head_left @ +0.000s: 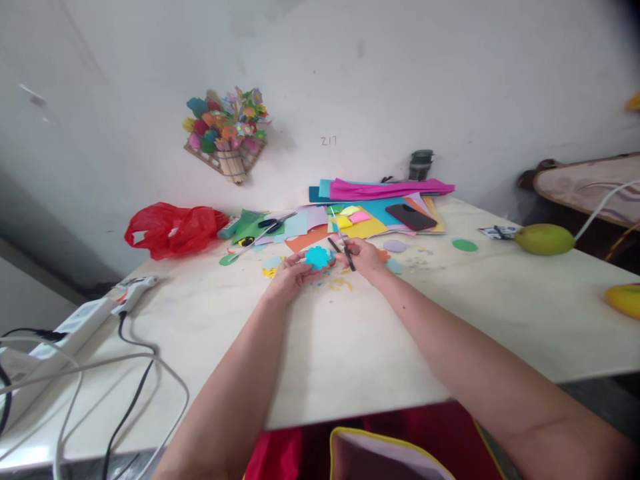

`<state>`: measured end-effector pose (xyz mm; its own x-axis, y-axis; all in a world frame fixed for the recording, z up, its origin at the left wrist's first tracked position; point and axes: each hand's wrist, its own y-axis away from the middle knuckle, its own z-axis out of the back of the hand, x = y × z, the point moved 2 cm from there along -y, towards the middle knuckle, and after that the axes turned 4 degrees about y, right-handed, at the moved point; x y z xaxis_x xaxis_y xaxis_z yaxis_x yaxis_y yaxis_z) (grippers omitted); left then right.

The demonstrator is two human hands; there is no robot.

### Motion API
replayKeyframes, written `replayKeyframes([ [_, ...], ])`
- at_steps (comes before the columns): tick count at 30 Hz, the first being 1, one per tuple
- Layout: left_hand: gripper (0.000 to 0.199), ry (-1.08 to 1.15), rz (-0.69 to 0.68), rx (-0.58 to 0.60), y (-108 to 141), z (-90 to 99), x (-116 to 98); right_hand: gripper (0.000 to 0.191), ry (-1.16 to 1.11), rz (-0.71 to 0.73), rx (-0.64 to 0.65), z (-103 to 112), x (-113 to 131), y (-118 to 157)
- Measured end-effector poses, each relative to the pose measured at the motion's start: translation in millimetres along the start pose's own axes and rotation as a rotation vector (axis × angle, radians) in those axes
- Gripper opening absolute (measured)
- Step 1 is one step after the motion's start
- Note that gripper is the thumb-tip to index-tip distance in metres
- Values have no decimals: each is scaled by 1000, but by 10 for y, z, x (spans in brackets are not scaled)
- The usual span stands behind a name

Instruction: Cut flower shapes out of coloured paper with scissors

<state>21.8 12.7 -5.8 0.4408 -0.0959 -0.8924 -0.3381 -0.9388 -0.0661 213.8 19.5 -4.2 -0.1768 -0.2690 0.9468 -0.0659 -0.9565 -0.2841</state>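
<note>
My left hand (293,275) is closed on the edge of a bright blue paper flower (317,257) with a scalloped rim, held just above the table. Close on its right, my right hand (364,257) grips a dark slim tool (349,258); its kind is too blurred to make out. Beneath and around both hands lie yellow paper scraps (341,285) and small blue bits. A pale purple paper disc (395,246) rests beyond my right hand. Dark-handled scissors (273,224) lie farther back on the left.
Coloured sheets (370,229) with a phone (413,217) on them are stacked at the back. A red plastic bag (173,230) sits back left. Power strips (80,327) and loose cables run along the left; a green-yellow fruit (545,239) lies on the right.
</note>
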Motion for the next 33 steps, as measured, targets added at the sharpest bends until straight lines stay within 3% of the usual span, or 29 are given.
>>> replayKeyframes([
  [6, 47, -105, 53, 86, 32, -43, 8, 42, -139, -123, 60, -18, 198, 113],
  [13, 50, -143, 92, 79, 29, -39, 30, 42, -203, -114, 160, -108, 152, 114],
  [19, 36, -14, 121, -14, 7, -38, -21, 45, -209, -112, 148, -108, 167, 120],
  [25, 36, 17, 126, -45, -6, -22, -34, 42, -154, -106, 146, -98, 153, 115],
  [28, 29, -88, 102, -73, 0, -33, -10, 40, -113, -80, 145, -106, 112, 102],
  [33, 17, -415, 121, -19, 29, -74, -22, 38, -112, -42, 220, -155, 33, 66],
])
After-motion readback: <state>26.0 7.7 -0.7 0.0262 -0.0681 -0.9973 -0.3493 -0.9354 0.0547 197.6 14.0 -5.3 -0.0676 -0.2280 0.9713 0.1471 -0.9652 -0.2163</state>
